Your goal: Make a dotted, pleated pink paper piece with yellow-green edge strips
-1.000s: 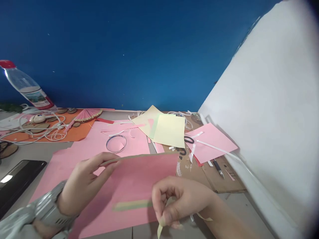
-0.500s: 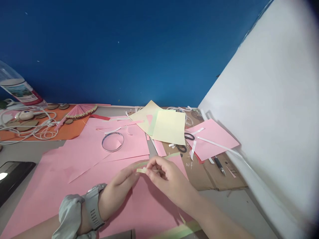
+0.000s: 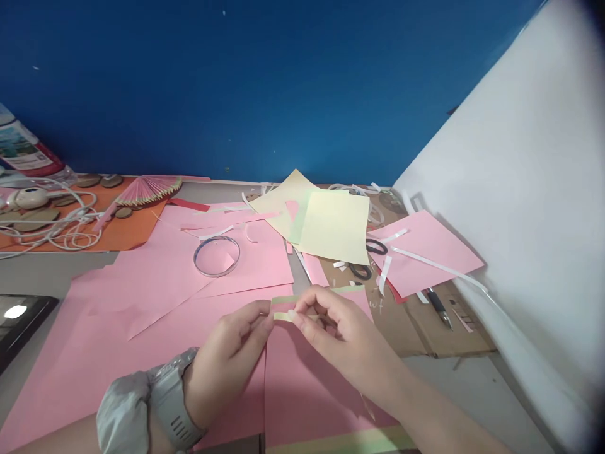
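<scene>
My left hand (image 3: 227, 362) and my right hand (image 3: 338, 340) meet over a large pink paper sheet (image 3: 302, 391). Between the fingertips of both hands I pinch a thin pale yellow-green strip (image 3: 282, 315). A second green strip (image 3: 283, 299) lies along the pink sheet's far edge just behind my fingers. I wear a grey watch (image 3: 172, 403) on my left wrist.
Pink sheets (image 3: 155, 277) cover the table, with a clear tape ring (image 3: 216, 256) on them. Yellow sheets (image 3: 333, 227), scissors (image 3: 368, 258), a pen (image 3: 439, 308), cardboard (image 3: 439, 334) and another pink sheet (image 3: 428, 252) lie at right. White cable (image 3: 51, 230), a folded fan (image 3: 144, 192), a bottle (image 3: 23, 151) and a black tablet (image 3: 19, 318) sit at left.
A second ago my left hand held up the pink sheet's edge and my right hand gripped a strip lower down. The sheet now lies flat and both hands pinch the strip together.
</scene>
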Demonstrator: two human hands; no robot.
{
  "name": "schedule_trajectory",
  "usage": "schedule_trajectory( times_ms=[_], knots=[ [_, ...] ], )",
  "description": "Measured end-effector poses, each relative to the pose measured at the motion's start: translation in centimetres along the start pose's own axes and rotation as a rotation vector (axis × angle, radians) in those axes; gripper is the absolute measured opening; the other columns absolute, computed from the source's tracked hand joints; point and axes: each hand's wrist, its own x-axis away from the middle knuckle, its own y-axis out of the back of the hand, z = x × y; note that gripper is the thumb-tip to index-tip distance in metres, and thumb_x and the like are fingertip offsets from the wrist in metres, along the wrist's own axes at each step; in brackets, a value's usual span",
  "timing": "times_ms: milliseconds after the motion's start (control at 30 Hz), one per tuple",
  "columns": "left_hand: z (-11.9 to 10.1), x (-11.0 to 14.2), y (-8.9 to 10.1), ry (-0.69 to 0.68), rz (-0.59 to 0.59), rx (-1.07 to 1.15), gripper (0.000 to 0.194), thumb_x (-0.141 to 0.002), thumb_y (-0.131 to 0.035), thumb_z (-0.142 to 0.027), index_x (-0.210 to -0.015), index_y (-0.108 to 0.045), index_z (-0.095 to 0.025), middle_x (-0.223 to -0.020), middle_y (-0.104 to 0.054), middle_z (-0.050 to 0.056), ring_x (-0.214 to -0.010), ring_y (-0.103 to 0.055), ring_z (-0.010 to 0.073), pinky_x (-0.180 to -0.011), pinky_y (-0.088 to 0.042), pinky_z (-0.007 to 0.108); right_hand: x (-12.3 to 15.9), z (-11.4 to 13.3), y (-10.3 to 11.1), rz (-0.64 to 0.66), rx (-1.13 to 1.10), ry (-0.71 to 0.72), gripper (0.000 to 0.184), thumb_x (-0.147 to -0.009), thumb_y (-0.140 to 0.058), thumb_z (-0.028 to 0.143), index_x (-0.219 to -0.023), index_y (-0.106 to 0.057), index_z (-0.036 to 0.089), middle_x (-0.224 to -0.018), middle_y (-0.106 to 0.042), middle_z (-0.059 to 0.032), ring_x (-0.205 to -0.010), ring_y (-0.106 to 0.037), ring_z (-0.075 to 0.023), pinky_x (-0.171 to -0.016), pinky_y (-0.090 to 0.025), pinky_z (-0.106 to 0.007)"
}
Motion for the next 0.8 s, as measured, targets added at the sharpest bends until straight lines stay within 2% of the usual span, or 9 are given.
schedule_trajectory(
  times_ms=[67, 133, 233, 433, 567, 800],
  knots=[
    [-0.25, 0.02, 0.00, -0.043, 0.031, -0.019, 0.022, -0.094, -0.041, -0.030, -0.092, -0.061, -0.019, -0.077, -0.062, -0.002, -0.074, -0.056, 0.0111, -0.070, -0.044, 0.019, 0.06, -0.03, -0.21, 0.004, 0.001, -0.018, 0.015, -0.093, -0.045, 0.034, -0.082, -0.049, 0.026, -0.066, -0.044, 0.0072, -0.060, -0.038, -0.0103, -0.056, -0.031, -0.022],
    [-0.40, 0.05, -0.05, -0.057, 0.053, -0.017, 0.024, -0.093, -0.042, -0.030, -0.093, -0.063, -0.018, -0.079, -0.064, -0.001, -0.076, -0.058, 0.0121, -0.071, -0.045, 0.019, 0.06, -0.05, -0.35, -0.001, -0.001, -0.029, 0.017, -0.092, -0.046, 0.038, -0.081, -0.049, 0.025, -0.066, -0.043, 0.0072, -0.060, -0.036, -0.0105, -0.055, -0.030, -0.022],
    [-0.40, 0.08, -0.16, -0.028, 0.030, 0.008, 0.022, -0.091, -0.046, -0.031, -0.091, -0.063, -0.016, -0.076, -0.064, 0.000, -0.069, -0.057, 0.0112, -0.065, -0.047, 0.019, -0.05, -0.05, -0.40, -0.008, -0.017, -0.024, 0.019, -0.091, -0.048, 0.039, -0.079, -0.048, 0.025, -0.066, -0.043, 0.0070, -0.061, -0.036, -0.0104, -0.056, -0.031, -0.022],
    [-0.42, -0.04, -0.29, 0.065, 0.020, 0.196, 0.016, -0.088, -0.051, -0.029, -0.093, -0.058, -0.015, -0.074, -0.060, 0.000, -0.063, -0.056, 0.0090, -0.058, -0.047, 0.017, -0.17, -0.28, -0.38, -0.022, -0.036, -0.007, 0.016, -0.091, -0.048, 0.033, -0.078, -0.045, 0.024, -0.068, -0.045, 0.0068, -0.061, -0.036, -0.0103, -0.055, -0.029, -0.022],
    [-0.76, 0.00, -0.25, 0.058, 0.029, 0.217, 0.016, -0.089, -0.050, -0.028, -0.088, -0.057, -0.014, -0.065, -0.053, -0.003, -0.058, -0.053, 0.0077, -0.055, -0.045, 0.017, -0.16, -0.25, -0.30, -0.009, -0.029, -0.022, 0.016, -0.091, -0.048, 0.032, -0.077, -0.043, 0.024, -0.063, -0.035, 0.0079, -0.056, -0.028, -0.0100, -0.051, -0.026, -0.022],
    [-0.98, 0.12, -0.23, 0.039, 0.051, 0.214, 0.015, -0.088, -0.049, -0.027, -0.083, -0.056, -0.014, -0.063, -0.051, -0.004, -0.056, -0.050, 0.0067, -0.053, -0.043, 0.016, 0.00, 0.36, -0.12, 0.004, 0.004, -0.017, 0.017, -0.090, -0.049, 0.028, -0.075, -0.041, 0.023, -0.061, -0.031, 0.0084, -0.055, -0.028, -0.0096, -0.051, -0.027, -0.022]
  ],
)
